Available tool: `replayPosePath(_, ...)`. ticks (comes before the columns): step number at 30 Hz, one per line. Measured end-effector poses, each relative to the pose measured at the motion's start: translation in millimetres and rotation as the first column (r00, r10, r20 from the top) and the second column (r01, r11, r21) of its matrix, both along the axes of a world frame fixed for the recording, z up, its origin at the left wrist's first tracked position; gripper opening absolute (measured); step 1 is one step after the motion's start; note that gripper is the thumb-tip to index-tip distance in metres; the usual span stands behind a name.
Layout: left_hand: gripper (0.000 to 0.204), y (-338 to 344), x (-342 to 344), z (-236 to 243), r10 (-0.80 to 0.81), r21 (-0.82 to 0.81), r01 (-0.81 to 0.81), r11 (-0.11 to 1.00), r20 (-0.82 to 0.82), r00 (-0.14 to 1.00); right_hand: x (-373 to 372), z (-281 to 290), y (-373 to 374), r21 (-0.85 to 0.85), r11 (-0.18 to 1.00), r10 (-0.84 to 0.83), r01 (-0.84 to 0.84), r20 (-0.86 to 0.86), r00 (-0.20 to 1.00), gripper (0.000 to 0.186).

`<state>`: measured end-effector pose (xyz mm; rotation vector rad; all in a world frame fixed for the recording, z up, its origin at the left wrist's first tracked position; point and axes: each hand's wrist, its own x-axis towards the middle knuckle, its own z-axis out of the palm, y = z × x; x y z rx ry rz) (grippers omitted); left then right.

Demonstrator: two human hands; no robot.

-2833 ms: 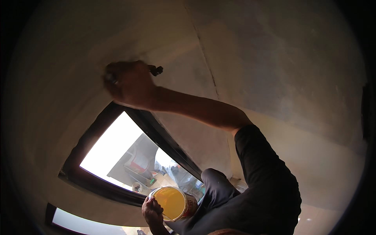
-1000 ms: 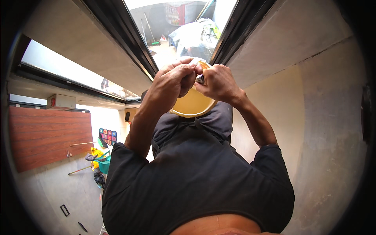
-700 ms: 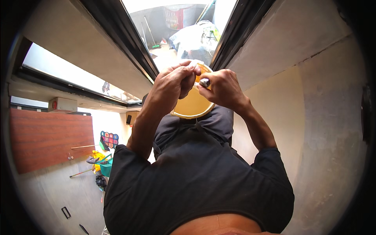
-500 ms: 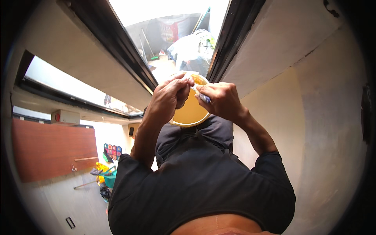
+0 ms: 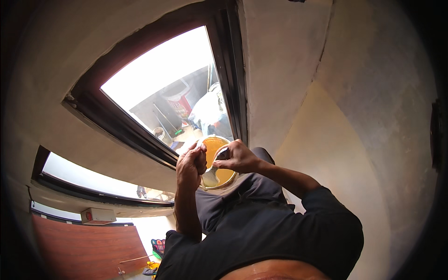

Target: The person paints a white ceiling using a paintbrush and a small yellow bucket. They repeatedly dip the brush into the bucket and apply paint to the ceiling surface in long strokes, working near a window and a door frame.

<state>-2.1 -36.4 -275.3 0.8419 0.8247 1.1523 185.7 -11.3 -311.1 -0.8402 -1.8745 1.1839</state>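
In front of my thighs is a round bucket (image 5: 227, 179) with a pale rim and a yellow-orange inside. My left hand (image 5: 191, 161) is closed at the bucket's left rim; its fingers hide exactly which part they grip. My right hand (image 5: 238, 157) is wrapped around the dark handle of a flared tool (image 5: 211, 176). The tool's pale, wide head points down over the near side of the bucket's mouth. Whether that head is a scraper blade or brush bristles I cannot tell.
A dark-framed window (image 5: 238, 93) stands ahead, with buckets and a pale covered heap beyond the glass. Bare walls (image 5: 280, 56) rise on the right. At the lower left are a reddish-brown wooden panel (image 5: 88, 247) and a small box (image 5: 98, 215) on the wall.
My view has tilted and turned, so the bucket and hands appear lower. My right hand has turned, and the tool's flared head now shows, pointing down over the bucket. My left hand stays at the rim.
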Motion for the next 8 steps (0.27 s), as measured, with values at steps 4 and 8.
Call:
replayPosePath(4, 0.018, 2, 4, -2, -0.032, 0.0, 0.032, 1.0, 0.043, 0.999, 9, -1, 4, 0.0, 1.0, -0.026, 0.026, -0.007, 1.0, 0.023)
replayPosePath(8, 0.023, 2, 6, 0, -0.053, -0.004, 0.053, 0.999, 0.044, 0.998, 14, -7, 10, 0.464, 0.874, -0.238, 0.146, 0.147, 0.96, 0.024)
